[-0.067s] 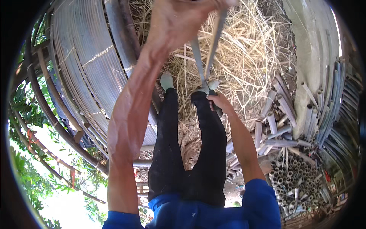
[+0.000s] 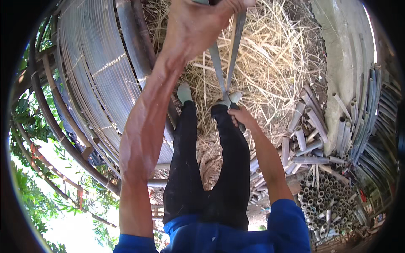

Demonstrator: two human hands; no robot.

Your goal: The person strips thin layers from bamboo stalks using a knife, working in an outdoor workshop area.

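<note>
At the top edge my left hand (image 2: 198,23) is closed round a split bamboo strip (image 2: 235,48), its fingers partly cut off by the frame. That strip has a pale inner edge and a grey outer side. A second long grey piece (image 2: 216,61) runs beside it, and the two meet in a narrow V near my right foot. Whether this grey piece is bamboo or a blade I cannot tell. Just below the meeting point, my right hand (image 2: 241,116) grips a dark-handled knife (image 2: 233,106). Both feet, in light socks (image 2: 184,92), stand beneath.
Pale shavings (image 2: 270,55) cover the ground ahead. A slatted bamboo bench (image 2: 99,71) curves along the left. To the right lie cut bamboo pieces (image 2: 312,114), a bundle of short tubes (image 2: 325,198) and long poles (image 2: 371,105) by a pale wall (image 2: 344,55).
My left hand and the upper end of the bamboo strip have shifted slightly left. My right hand stays almost in place.
</note>
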